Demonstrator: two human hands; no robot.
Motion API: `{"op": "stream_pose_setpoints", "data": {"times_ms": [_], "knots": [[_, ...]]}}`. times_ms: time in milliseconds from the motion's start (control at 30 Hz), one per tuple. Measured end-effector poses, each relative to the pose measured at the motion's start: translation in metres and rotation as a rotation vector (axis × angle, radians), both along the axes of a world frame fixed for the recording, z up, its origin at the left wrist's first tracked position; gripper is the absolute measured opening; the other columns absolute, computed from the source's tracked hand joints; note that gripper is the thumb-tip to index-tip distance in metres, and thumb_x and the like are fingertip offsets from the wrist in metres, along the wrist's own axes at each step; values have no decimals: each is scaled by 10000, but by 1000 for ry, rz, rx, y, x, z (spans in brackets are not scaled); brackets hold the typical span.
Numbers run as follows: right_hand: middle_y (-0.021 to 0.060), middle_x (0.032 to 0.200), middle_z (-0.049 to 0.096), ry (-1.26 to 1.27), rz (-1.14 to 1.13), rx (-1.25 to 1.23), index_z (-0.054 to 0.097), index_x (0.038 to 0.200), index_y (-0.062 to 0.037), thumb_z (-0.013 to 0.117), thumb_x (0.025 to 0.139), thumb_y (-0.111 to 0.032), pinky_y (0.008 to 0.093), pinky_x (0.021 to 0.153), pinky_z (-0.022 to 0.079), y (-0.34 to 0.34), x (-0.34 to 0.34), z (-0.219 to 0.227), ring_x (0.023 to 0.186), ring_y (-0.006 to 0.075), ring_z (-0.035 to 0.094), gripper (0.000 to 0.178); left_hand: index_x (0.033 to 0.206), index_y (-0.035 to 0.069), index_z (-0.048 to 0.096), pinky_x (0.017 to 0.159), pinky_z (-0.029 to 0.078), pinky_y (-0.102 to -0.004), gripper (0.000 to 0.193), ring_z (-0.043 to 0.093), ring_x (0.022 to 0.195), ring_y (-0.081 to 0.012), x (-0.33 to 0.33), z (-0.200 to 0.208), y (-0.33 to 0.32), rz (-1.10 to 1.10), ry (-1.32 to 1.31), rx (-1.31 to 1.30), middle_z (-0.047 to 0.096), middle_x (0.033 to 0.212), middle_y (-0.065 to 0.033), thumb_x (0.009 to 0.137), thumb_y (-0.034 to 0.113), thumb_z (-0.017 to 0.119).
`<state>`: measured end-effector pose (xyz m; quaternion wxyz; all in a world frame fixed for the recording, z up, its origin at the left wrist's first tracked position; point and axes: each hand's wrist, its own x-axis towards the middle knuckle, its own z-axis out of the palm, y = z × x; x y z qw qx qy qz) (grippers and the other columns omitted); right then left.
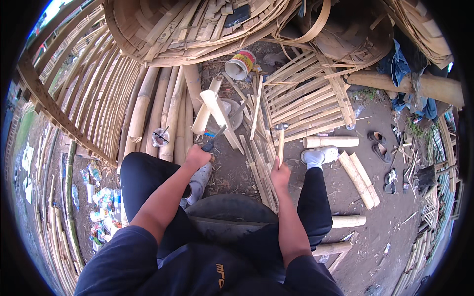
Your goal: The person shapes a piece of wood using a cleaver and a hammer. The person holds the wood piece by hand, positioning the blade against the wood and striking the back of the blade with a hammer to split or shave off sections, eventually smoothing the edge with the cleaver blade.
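Observation:
My left hand (198, 157) is closed around the dark handle of a knife (209, 145). Its blade points up and away, against or just in front of a split bamboo piece (217, 109); I cannot tell whether they touch. A second curved bamboo piece (201, 121) leans beside that one, over a pale round container (236, 114). In my right hand (280, 175) is a hammer (281, 143), gripped by its light wooden handle with the metal head up. The hammer head is apart from the knife, above a row of bamboo strips (257, 165) on the ground.
A slatted bamboo panel (306, 98) lies ahead to the right. Thick bamboo poles (157, 108) line the left, with a plastic cup (160, 137) on them. A paint bucket (238, 68) stands beneath a large woven tray (163, 54). Split bamboo (359, 180) and sandals (380, 148) lie right.

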<state>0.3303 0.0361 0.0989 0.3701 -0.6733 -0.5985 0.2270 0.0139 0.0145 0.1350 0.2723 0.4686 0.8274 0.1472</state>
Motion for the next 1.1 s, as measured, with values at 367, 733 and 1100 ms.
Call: {"op": "stream_pose_setpoints", "data": {"times_ms": [367, 733, 1100], "knots": [[-5, 508, 388, 504, -90, -563, 477, 700, -75, 513, 957, -462, 293, 341, 277, -14, 15, 53, 362, 115, 349, 466, 922, -23, 701, 906, 502, -422, 349, 643, 998, -364, 4, -18, 1, -116, 39, 6, 661, 1003, -262, 697, 230, 615], [-64, 543, 295, 889, -70, -77, 422, 755, -125, 418, 985, -507, 215, 350, 198, -39, 28, 243, 399, 39, 232, 446, 1001, -7, 684, 880, 518, -415, 390, 645, 1017, -350, 58, 31, -10, -236, 37, -81, 667, 1056, -226, 690, 217, 612], [-57, 547, 320, 618, -100, -398, 450, 771, -110, 504, 955, -498, 229, 361, 213, -117, 46, 224, 397, 53, 241, 433, 1037, 25, 670, 804, 546, -390, 454, 677, 964, -294, 69, 19, -8, -315, -105, -191, 694, 1005, -183, 663, 282, 664]]}}
